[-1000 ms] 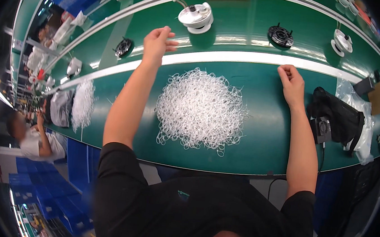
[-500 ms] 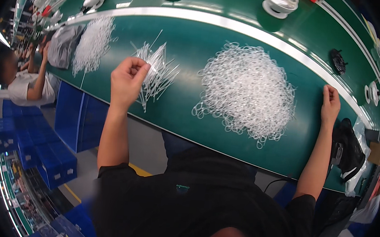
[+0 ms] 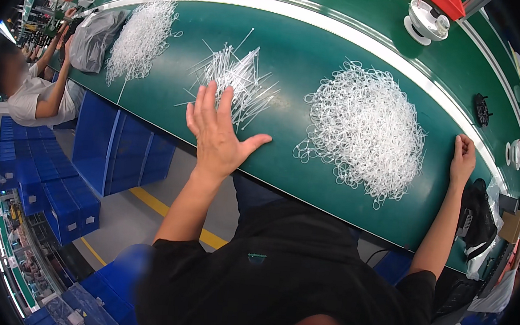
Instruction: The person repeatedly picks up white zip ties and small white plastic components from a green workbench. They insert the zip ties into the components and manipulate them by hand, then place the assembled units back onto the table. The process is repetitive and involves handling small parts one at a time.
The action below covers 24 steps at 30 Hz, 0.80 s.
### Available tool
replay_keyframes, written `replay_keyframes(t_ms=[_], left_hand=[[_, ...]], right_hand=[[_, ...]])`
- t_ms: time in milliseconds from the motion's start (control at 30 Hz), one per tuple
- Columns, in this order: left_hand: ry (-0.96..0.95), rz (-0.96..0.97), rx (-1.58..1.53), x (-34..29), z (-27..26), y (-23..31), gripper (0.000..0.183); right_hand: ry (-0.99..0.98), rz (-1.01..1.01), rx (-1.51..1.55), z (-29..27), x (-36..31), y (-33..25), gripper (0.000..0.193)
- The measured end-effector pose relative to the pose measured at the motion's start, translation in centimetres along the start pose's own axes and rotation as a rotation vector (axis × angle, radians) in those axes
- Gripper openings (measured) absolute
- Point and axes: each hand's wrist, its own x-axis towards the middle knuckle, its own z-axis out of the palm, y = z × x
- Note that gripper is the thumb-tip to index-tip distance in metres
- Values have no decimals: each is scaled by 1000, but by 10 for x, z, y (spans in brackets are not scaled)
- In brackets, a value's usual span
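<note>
My left hand [image 3: 216, 131] is open, fingers spread and thumb out to the side, over the near edge of a loose pile of straight white cable ties [image 3: 233, 76]. The fingertips overlap the pile, and whether they touch it I cannot tell. To the right lies a much bigger heap of white cable ties closed into loops [image 3: 365, 131]. Beyond that heap, by the right side of the green table [image 3: 279, 158], my right hand [image 3: 463, 158] has its fingers bent and pressed together. What they hold, if anything, is too small to make out.
Another heap of looped ties [image 3: 141, 40] lies at the left, beside a grey plastic bag [image 3: 96, 40]. A person [image 3: 43, 91] works farther left. Blue bins [image 3: 116, 147] stand below the table edge. A white fan-like part [image 3: 425, 22] sits behind the white rail [image 3: 346, 31].
My left hand has opened from a pinch and spread its fingers, at the near edge of the straight ties. The whole view has shifted. My right hand stays bent by the table's right side.
</note>
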Motion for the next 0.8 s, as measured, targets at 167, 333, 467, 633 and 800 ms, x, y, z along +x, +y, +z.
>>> replay_keyframes(t_ms=[167, 333, 467, 633, 800], left_hand=[[-8, 6, 53, 20, 10, -13, 97], [41, 18, 109, 36, 20, -37, 84], [78, 39, 112, 44, 25, -46, 73], [126, 112, 59, 48, 21, -42, 62], [43, -144, -377, 100, 16, -33, 36]], right_hand=[[2, -19, -62, 0, -1, -6, 24], [5, -35, -88, 2, -1, -12, 24], [4, -37, -121, 2, -4, -12, 24], [1, -38, -79, 0, -4, -13, 25], [1, -17, -65, 1, -1, -18, 23]])
